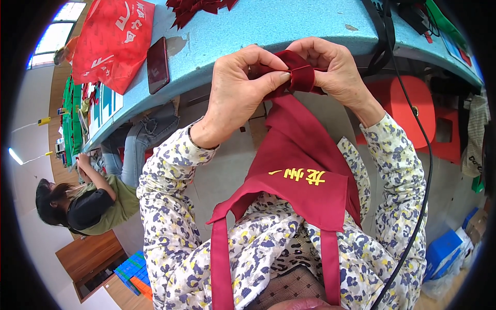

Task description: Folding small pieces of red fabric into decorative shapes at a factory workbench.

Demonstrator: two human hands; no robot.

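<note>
Two hands: both work at the top end of a dark red fabric bag with long straps (299,170), held up in front of the chest, just below the near edge of the light blue worktable (268,26).
Left hand (240,88): fingers and thumb closed together on a folded wad of the red cloth.
Right hand (333,70): pinched on the same fold from the other side, its fingertips meeting the left's.
Done so far: the bag's upper end is gathered into a small tight roll (299,72) between the hands.
Left: by the look of it, most of the bag hangs loose, yellow print showing, and both straps trail down over the lap, so the folding seems barely begun.
On the table: a red plastic bag (111,41), a dark red phone (157,64), and a heap of red cloth pieces (199,8) at the far edge.
Around: a black cable (426,170) hangs down at the right, beside a red plastic stool (413,103); another person (93,199) sits bent over work at the left.
In the way: nothing touches the hands; the cable runs close to the right forearm.
</note>
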